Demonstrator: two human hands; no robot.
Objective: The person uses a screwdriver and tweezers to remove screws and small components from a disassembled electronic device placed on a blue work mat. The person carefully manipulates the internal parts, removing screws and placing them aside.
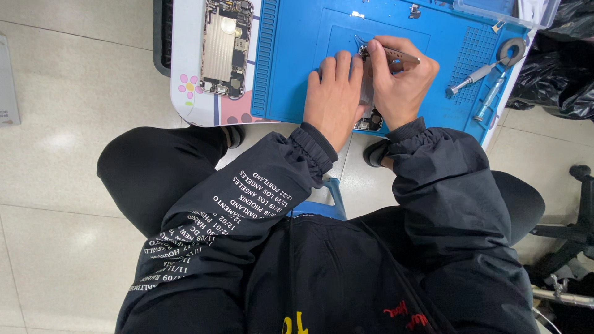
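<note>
A: Blue repair mat covers most of a small table over pale floor tiles; an opened phone shell, insides up, lies off the mat's left edge. Two screwdrivers and a tape roll sit at the mat's right side.

B: Hands?

A: Left hand lies flat, fingers pressing down on a small phone assembly at the mat's near edge. Most of it is hidden beneath both hands; only its near end shows between the wrists.

B: Right?

A: Right hand is closed in a pinch around metal tweezers. Tips point left, meeting the assembly's far end just beside the left fingertips.

B: Axis?

A: Assembly runs near-to-far, away from the person. Tweezers lie across it, roughly left-right. The worked spot sits directly under the tips, at the far end; right hand is nearer it, left only steadies.

B: Anything between the tips?

A: Cannot tell, too small.
</note>
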